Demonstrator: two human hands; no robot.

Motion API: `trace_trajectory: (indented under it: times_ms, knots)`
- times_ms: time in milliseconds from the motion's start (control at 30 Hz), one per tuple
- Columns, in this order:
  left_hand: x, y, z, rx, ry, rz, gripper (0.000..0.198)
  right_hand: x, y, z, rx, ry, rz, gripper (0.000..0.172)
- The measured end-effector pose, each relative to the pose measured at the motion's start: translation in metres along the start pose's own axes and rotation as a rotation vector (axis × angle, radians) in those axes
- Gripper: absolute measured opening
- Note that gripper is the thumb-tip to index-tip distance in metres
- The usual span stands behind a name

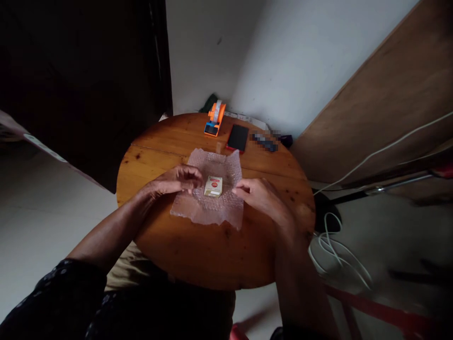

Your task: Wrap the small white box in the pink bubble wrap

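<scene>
A small white and gold box with a red mark lies flat near the middle of a sheet of bubble wrap. The sheet is spread on the round wooden table. To the left of the box, my left hand hovers over the sheet's left side, fingers curled but apart, holding nothing visible. My right hand is at the sheet's right edge, its thumb and fingertips closed on that edge.
Behind the sheet stand an orange tape dispenser, a dark tablet-like device with a red edge and a blurred dark object. A wall rises behind the table. White cables lie on the floor at right.
</scene>
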State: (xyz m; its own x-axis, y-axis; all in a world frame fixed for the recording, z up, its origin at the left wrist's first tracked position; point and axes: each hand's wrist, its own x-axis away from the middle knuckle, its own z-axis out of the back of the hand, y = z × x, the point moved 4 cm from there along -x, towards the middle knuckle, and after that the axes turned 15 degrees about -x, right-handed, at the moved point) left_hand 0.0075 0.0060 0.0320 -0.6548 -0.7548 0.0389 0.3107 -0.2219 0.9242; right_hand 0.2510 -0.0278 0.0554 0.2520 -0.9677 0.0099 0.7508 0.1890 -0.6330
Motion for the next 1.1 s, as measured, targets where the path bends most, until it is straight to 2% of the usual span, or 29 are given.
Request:
trace_trajectory:
  times_ms: [67, 133, 233, 333, 433, 500, 567, 633, 667, 733, 800, 867, 933, 1033, 1100]
  knots:
    - [-0.002, 0.000, 0.004, -0.020, 0.185, -0.069, 0.033, 0.000, -0.009, -0.004, -0.049, 0.091, 0.089, 0.018]
    - [-0.004, -0.002, 0.000, -0.075, 0.228, -0.114, 0.052, 0.001, -0.020, -0.012, -0.062, 0.144, 0.213, 0.032]
    - [-0.008, -0.010, -0.014, -0.243, 0.180, -0.147, 0.091, 0.000, -0.029, -0.029, 0.045, 0.150, 0.301, 0.051]
    - [-0.012, -0.020, -0.025, -0.466, 0.152, -0.185, 0.113, -0.004, -0.024, -0.040, 0.120, 0.134, 0.257, 0.048]
    - [-0.015, -0.025, -0.029, -0.588, 0.121, -0.242, 0.119, -0.008, -0.012, -0.030, -0.001, 0.169, 0.267, 0.039]
    - [-0.017, -0.026, -0.029, -0.643, 0.087, -0.247, 0.119, -0.009, 0.001, -0.010, -0.148, 0.278, 0.275, 0.039]
    - [-0.017, -0.025, -0.028, -0.682, 0.053, -0.227, 0.118, -0.009, 0.020, 0.016, -0.273, 0.465, 0.197, 0.038]
    - [-0.017, -0.022, -0.027, -0.695, 0.038, -0.224, 0.116, -0.007, 0.043, 0.036, -0.311, 0.582, 0.009, 0.042]
    - [-0.017, -0.020, -0.026, -0.696, 0.033, -0.238, 0.114, -0.007, 0.055, 0.041, -0.284, 0.579, -0.115, 0.041]
    - [-0.016, -0.017, -0.026, -0.706, 0.024, -0.282, 0.110, -0.005, 0.073, 0.044, -0.151, 0.455, -0.340, 0.039]
    - [-0.016, -0.017, -0.027, -0.734, 0.006, -0.312, 0.108, -0.003, 0.080, 0.043, -0.006, 0.360, -0.423, 0.042]
    - [-0.016, -0.018, -0.027, -0.754, -0.009, -0.312, 0.107, -0.002, 0.075, 0.042, 0.064, 0.394, -0.347, 0.055]
    - [-0.016, -0.020, -0.026, -0.758, -0.008, -0.294, 0.106, -0.001, 0.061, 0.041, 0.064, 0.504, -0.176, 0.063]
    - [-0.016, -0.022, -0.026, -0.770, -0.006, -0.285, 0.104, 0.001, 0.026, 0.031, 0.029, 0.599, 0.121, 0.047]
    - [-0.016, -0.022, -0.026, -0.777, -0.005, -0.297, 0.102, 0.001, 0.002, 0.012, 0.038, 0.515, 0.302, 0.040]
